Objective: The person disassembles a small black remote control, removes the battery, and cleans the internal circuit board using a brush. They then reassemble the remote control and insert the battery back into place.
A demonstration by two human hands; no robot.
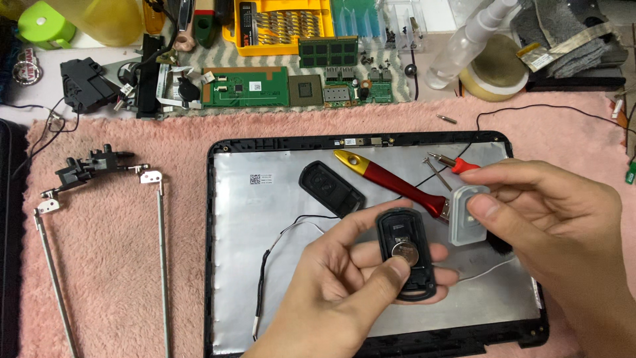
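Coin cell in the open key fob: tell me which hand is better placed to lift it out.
Probably the left hand: it cradles the key fob half and its thumb already rests at the edge of the coin cell. The right hand is occupied, pinching a translucent rubber pad beside the fob.

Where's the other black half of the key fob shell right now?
In the head view, the black shell half lies on the silver laptop lid panel, left of the red-handled screwdriver and above the left hand.
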